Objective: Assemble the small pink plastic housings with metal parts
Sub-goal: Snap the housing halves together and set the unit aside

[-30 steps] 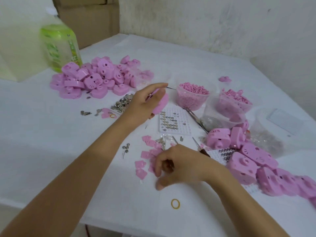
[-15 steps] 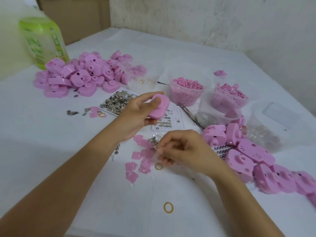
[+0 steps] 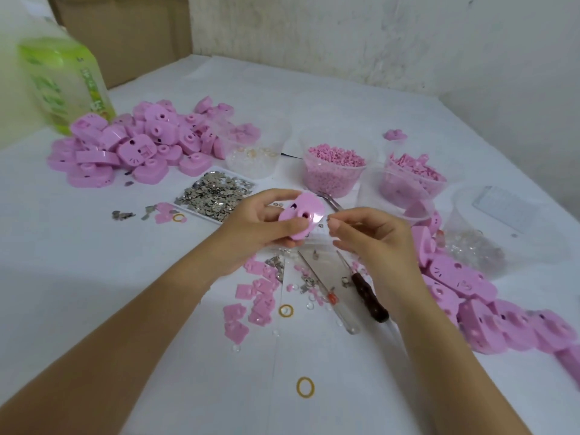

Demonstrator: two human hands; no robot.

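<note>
Nearest, a yellow rubber band [image 3: 305,387] lies at lower centre on the white table [image 3: 94,277]; above it, a dark-handled screwdriver [image 3: 368,298], a clear-handled screwdriver [image 3: 332,301] and a scatter of small pink plates [image 3: 254,296] lie below the hands; at centre frame the left hand [image 3: 257,224] grips one pink housing [image 3: 301,215], raised off the table, its holed face turned up and rightward; the right hand [image 3: 373,233], just beside the housing's right edge, has its fingers curled and pinches something tiny between thumb and forefinger, probably a metal part [image 3: 329,219], though too small to make out; the step in hand looks like fitting that piece into the housing; the next move calls for lining it up with its seat and pressing it home while the left hand steadies the shell; beyond, a tray [image 3: 194,211] of metal bits sits left of centre, tubs [image 3: 332,183] of pink pieces at upper right, a heap of housings [image 3: 131,149] at upper left beside a green bottle [image 3: 62,83]
</note>
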